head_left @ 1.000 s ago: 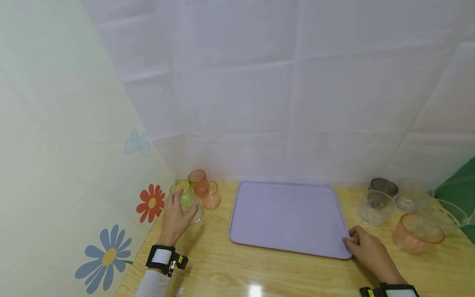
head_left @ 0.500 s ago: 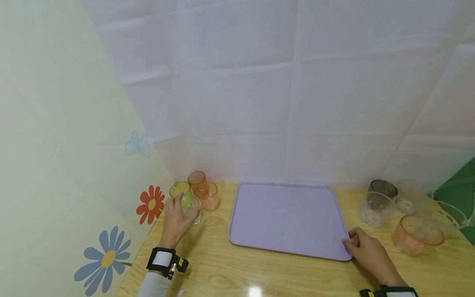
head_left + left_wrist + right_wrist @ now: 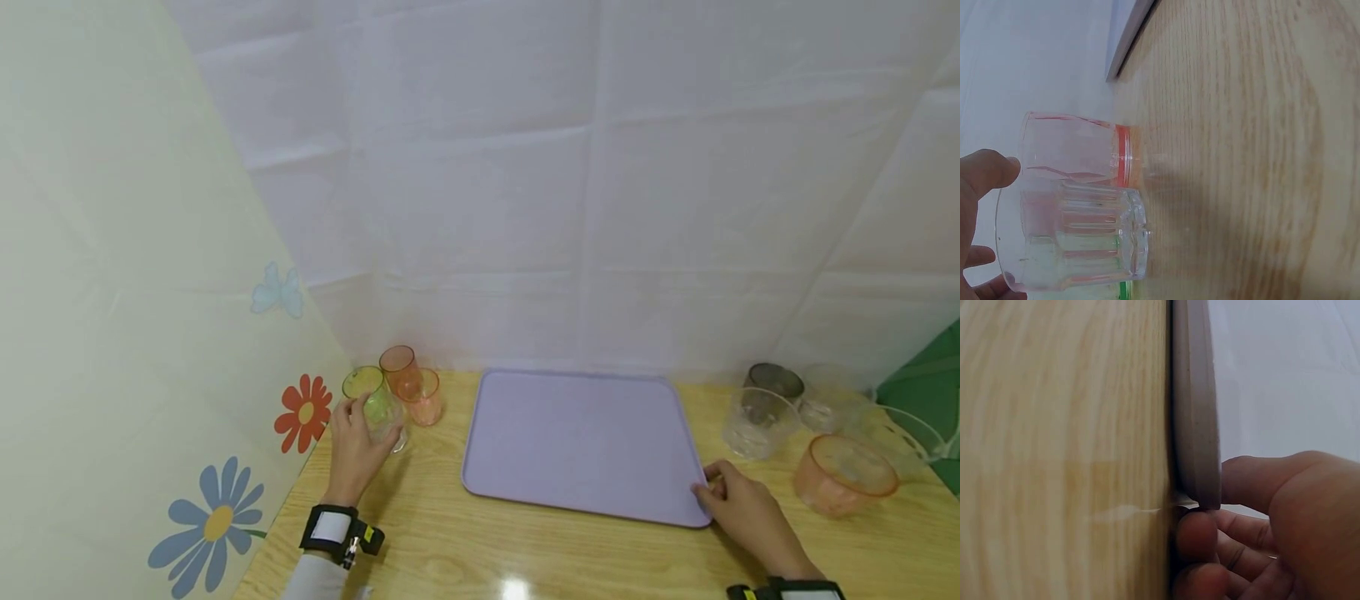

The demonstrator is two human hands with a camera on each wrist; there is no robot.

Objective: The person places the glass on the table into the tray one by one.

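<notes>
My left hand (image 3: 357, 446) is round the rim of a clear ribbed glass (image 3: 1100, 234), thumb on one side and fingers on the other. The glass stands on the table. Just behind it are a green glass (image 3: 378, 400), an orange-red glass (image 3: 397, 362) and a pale orange glass (image 3: 427, 404). My right hand (image 3: 746, 504) pinches the near right corner of a flat lilac tray (image 3: 581, 446), thumb on top and fingers curled at its edge. In the right wrist view the tray's rim (image 3: 1197, 412) lies close to the wood, and the curled fingers partly hide that corner.
At the right stand a dark grey glass (image 3: 776, 379), a clear tumbler (image 3: 757, 429), an orange bowl (image 3: 836, 483) and more clear vessels behind. A white cloth (image 3: 480, 208) hangs along the back. A flower-printed panel (image 3: 150, 333) borders the left side of the wooden table (image 3: 525, 554).
The left hand shifts very slightly at the clear glass. The right hand and the tray keep their place, apart from a small drift of the whole view.
</notes>
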